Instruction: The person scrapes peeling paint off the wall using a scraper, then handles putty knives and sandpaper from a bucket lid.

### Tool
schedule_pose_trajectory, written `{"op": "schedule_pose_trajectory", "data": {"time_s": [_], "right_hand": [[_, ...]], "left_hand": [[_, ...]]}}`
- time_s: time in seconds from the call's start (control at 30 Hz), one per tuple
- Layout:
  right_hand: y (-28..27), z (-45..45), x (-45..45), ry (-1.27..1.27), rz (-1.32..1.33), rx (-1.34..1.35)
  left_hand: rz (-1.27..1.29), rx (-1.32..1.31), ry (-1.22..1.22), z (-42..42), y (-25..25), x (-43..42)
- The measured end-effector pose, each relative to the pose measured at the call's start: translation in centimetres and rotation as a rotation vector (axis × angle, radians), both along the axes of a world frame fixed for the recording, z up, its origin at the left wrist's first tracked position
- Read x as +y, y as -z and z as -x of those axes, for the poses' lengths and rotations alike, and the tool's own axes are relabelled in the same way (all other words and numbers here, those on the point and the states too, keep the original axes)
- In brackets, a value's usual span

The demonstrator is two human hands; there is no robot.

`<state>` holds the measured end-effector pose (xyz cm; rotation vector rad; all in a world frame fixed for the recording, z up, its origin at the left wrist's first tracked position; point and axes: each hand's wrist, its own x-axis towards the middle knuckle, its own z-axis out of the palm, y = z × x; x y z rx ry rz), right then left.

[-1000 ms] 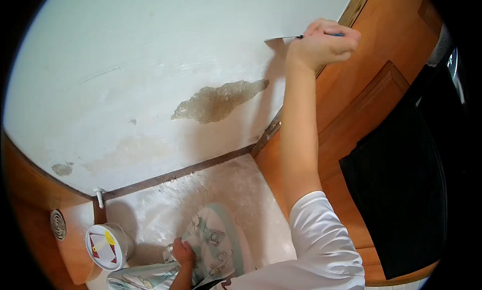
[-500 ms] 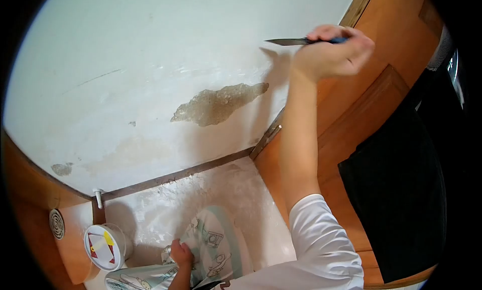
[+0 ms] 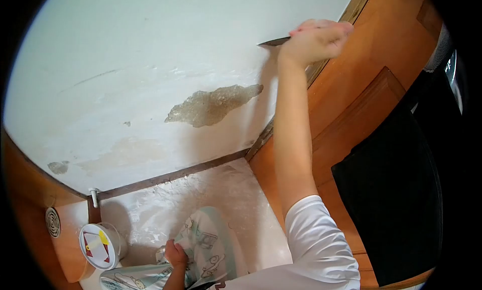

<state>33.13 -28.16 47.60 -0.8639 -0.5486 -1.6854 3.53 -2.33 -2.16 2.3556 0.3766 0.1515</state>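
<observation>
My right hand [image 3: 316, 41] is raised at the upper right, wrapped round a putty knife [image 3: 275, 41]. Its dark blade points left against the white wall [image 3: 150, 33], while the handle is hidden by my fingers. Below and left of the blade, a bare grey-brown patch [image 3: 211, 108] shows where the paint has come off. Down by my patterned trousers, my left hand [image 3: 175, 253] is closed over my lap. What it may hold is too small to make out.
A white-lidded bucket [image 3: 98, 247] stands at the lower left. Plastic sheeting [image 3: 216, 182] covers the floor. A wooden door [image 3: 371, 89] and black cloth [image 3: 394, 199] are on the right. A white pipe [image 3: 94, 197] sticks out at the wall's foot, near a round drain cover [image 3: 52, 222].
My right hand has moved left with the putty knife, and the blade now lies nearer the wall. My left hand stays at my lap. The whole view has shifted slightly.
</observation>
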Motion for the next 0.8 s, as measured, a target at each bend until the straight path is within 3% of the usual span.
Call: {"op": "schedule_pose_trajectory", "data": {"time_s": [0.17, 0.2, 0.3, 0.33, 0.43, 0.53, 0.63, 0.67, 0.77, 0.8], "right_hand": [[0.4, -0.7, 1.1, -0.051, -0.032, 0.113], [0.5, -0.7, 1.3, -0.020, 0.102, 0.086], [0.2, 0.9, 1.2, -0.095, -0.004, -0.024], [1.0, -0.5, 1.0, -0.091, -0.010, 0.087], [2.9, -3.2, 0.5, 0.345, 0.138, -0.008], [2.3, -0.2, -0.1, -0.175, -0.051, 0.047], [3.3, -2.7, 0.7, 0.016, 0.121, 0.227], [3.2, -2.7, 0.3, 0.047, -0.066, 0.152], [2.8, -1.1, -0.7, 0.005, 0.045, 0.048], [3.5, -2.2, -0.5, 0.097, 0.041, 0.064]], "left_hand": [[-0.005, 0.020, -0.005, 0.5, 0.2, 0.1], [-0.014, 0.031, -0.004, 0.3, 0.3, 0.2], [-0.028, 0.064, -0.008, -0.1, -0.2, 0.4], [-0.022, 0.076, -0.018, -0.2, -0.4, 0.0], [-0.003, 0.013, -0.001, 0.1, 1.1, 0.5], [0.027, -0.037, 0.011, 0.2, 0.7, 0.4], [0.006, -0.013, -0.004, 0.2, 0.7, 0.4], [0.013, 0.001, 0.002, -0.6, 0.8, 0.6], [0.001, 0.063, -0.023, 0.0, 0.7, 0.2], [-0.030, 0.076, -0.021, 0.0, 0.2, 0.1]]}}
